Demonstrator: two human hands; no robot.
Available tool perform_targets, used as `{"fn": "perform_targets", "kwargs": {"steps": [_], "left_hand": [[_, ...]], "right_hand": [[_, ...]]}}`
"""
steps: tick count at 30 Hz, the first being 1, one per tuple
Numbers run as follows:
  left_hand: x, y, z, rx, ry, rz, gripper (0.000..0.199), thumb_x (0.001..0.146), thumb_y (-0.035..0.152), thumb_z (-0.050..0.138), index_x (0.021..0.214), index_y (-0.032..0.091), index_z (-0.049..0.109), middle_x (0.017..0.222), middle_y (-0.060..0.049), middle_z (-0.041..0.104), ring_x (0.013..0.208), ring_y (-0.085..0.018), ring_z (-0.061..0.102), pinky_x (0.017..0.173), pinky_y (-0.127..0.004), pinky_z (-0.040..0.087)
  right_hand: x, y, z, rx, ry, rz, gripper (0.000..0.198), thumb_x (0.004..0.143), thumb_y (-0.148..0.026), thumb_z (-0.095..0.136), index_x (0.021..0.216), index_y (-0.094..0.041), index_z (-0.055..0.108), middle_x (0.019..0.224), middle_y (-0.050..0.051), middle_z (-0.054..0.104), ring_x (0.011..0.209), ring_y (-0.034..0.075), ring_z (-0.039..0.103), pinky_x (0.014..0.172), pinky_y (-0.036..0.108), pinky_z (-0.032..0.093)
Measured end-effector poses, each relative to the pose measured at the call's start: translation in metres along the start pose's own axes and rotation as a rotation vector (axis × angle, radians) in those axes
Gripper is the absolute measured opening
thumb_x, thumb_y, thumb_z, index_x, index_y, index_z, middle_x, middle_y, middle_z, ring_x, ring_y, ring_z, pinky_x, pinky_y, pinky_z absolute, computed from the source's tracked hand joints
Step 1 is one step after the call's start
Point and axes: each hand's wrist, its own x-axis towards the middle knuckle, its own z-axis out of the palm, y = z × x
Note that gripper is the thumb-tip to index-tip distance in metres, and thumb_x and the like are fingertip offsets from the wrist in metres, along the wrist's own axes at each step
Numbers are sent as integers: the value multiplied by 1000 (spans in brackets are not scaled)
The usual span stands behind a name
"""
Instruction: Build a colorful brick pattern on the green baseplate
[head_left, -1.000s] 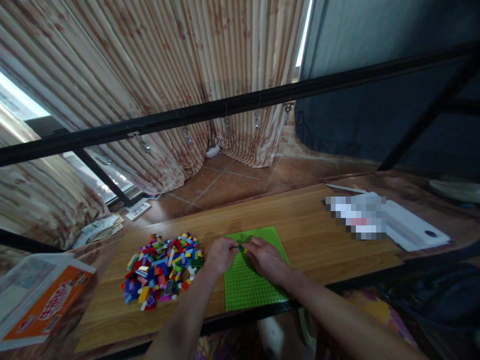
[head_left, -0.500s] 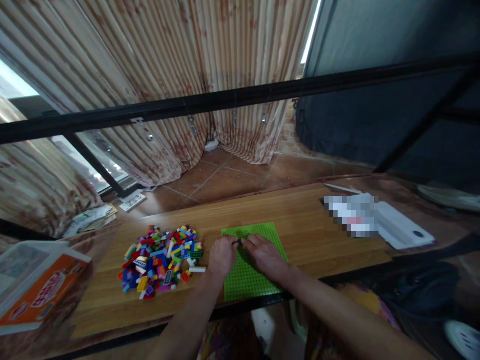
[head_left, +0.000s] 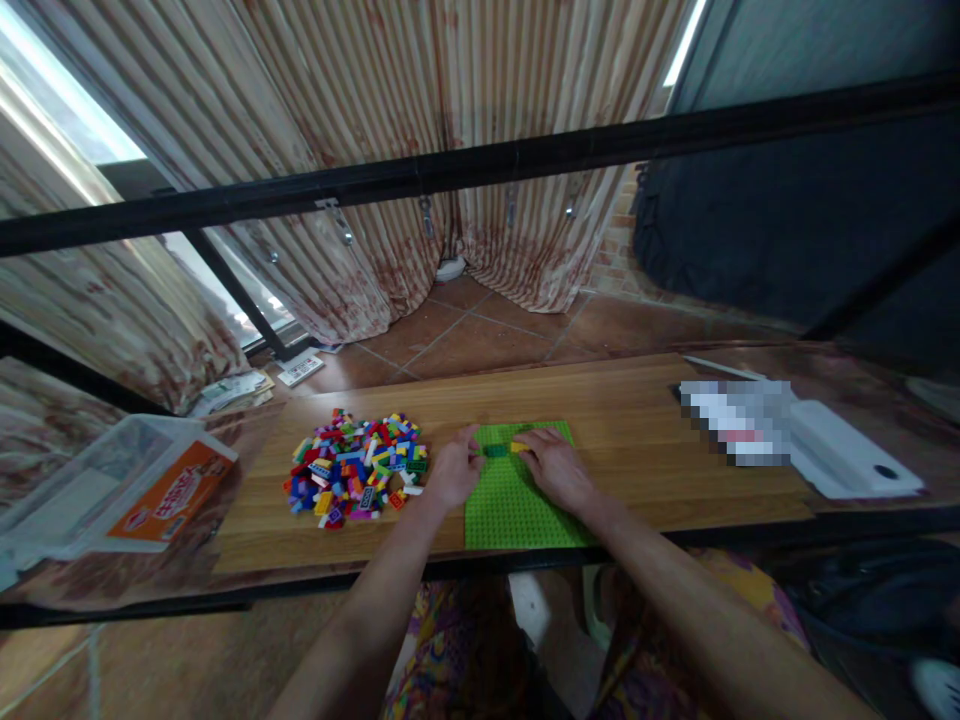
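A bright green studded baseplate [head_left: 510,510] lies on the wooden board in front of me. Near its far edge sits a dark green brick [head_left: 496,451], between my two hands. My right hand [head_left: 559,470] reaches over the plate's right side, fingertips closed on a small yellow brick [head_left: 519,447] just right of the green one. At the plate's left edge is my left hand [head_left: 454,470], thumb and forefinger slightly apart beside the green brick, with nothing visible held. Left of that hand lies a heap of mixed coloured bricks [head_left: 360,465].
A clear plastic box with an orange label [head_left: 172,490] stands at the far left. On the right are a white tray [head_left: 847,450] and a blurred-out item [head_left: 739,420]. A black metal bar [head_left: 480,165] crosses beyond the wooden board [head_left: 637,430].
My hands, close together before, have moved apart, exposing the dark green brick. A yellow brick now shows at my right fingertips. The whole view has shifted, with the tabletop sitting slightly higher.
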Motion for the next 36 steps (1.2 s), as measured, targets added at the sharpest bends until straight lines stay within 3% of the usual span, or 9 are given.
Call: {"fn": "perform_targets", "kwargs": {"steps": [4,6,8,12,18,36], "left_hand": [[-22,1,4,32,121,36,52,83,6,50,134,17,51,130,-13,57,121,-23,56,106,-38,45],[-34,4,14,94,179,106,49,86,10,50,135,16,50,139,-14,52,131,-26,48,112,-44,40],[-43,10,25,169,153,155,48,88,14,50,136,14,49,144,-15,49,135,-28,45,113,-48,38],[-47,21,41,331,91,207,51,92,19,49,142,11,44,147,-17,48,139,-30,41,111,-51,39],[-43,23,47,472,92,204,48,96,20,44,142,7,45,147,-18,49,138,-29,44,111,-51,40],[-37,9,52,383,140,299,45,92,15,43,136,10,52,145,-16,52,137,-29,45,111,-49,43]], "right_hand": [[3,2,-1,9,12,24,25,91,-20,53,111,-15,68,114,12,65,109,23,52,101,39,40],[4,4,-1,23,18,39,24,91,-20,54,110,-15,68,112,12,65,108,23,52,100,39,40],[5,5,-2,34,16,35,22,91,-20,54,108,-16,69,110,11,65,107,22,52,99,38,40],[5,6,-3,34,20,5,19,92,-20,54,102,-18,70,103,9,65,101,21,54,96,37,41],[5,2,-1,31,42,-20,16,92,-23,56,95,-18,72,98,8,66,96,20,56,92,35,42],[10,5,5,101,68,-33,12,88,-23,64,86,-21,75,89,6,68,88,19,57,85,34,41]]}}
